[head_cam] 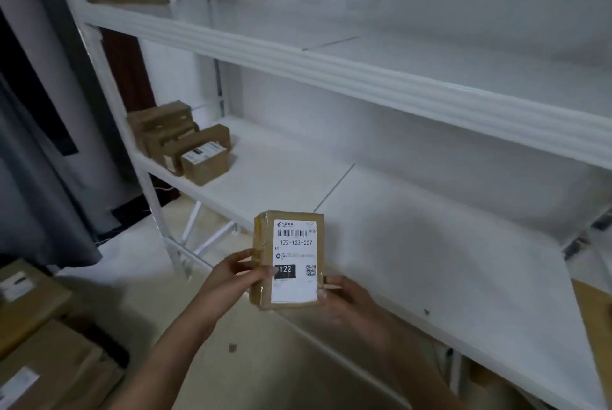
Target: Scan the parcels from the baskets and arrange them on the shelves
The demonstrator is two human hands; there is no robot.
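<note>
- Pale floor and smooth white metal shelves (364, 78) fill this room.
- On the far left hangs a soft grey curtain (39, 177).
- Flat brown cardboard boxes (43, 360) with white stickers lie at the bottom left.
- More small cardboard boxes (185, 141) sit bunched at the left end of the lower shelf.
- The left hand (231, 277) grips the parcel's left side, with its thumb on the front.
- The parcel (288, 260) is a small brown cardboard block wrapped in shiny tape. It is held up in the air, in front of the lower shelf.
- It stands tall, long side going up and down. Its white label (294, 264) faces us, with the barcode on top.
- The right hand (347, 300) curls round the bottom right corner.
</note>
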